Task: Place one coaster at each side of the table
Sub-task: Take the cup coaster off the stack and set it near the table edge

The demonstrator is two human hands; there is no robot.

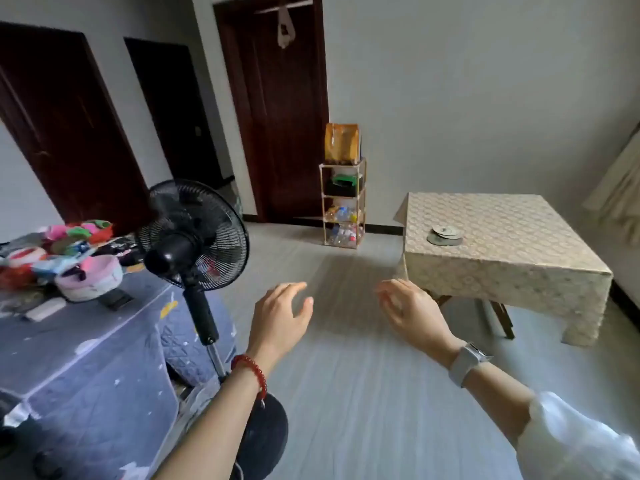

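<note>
Reaching forward over bare floor, left hand (282,317) and right hand (414,311) both empty, fingers spread loose, palms facing each other, well apart from the table (498,258). Table sits far right, covered in a beige patterned cloth. Coasters (445,235) lie in one small overlapping pile on its left part, near the left edge. Black standing fan (192,237) near left, narrow shelf (343,204) against far wall.

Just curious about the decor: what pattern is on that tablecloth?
Beige tablecloth with a repeating pale ring pattern, seen in the head view.
</note>
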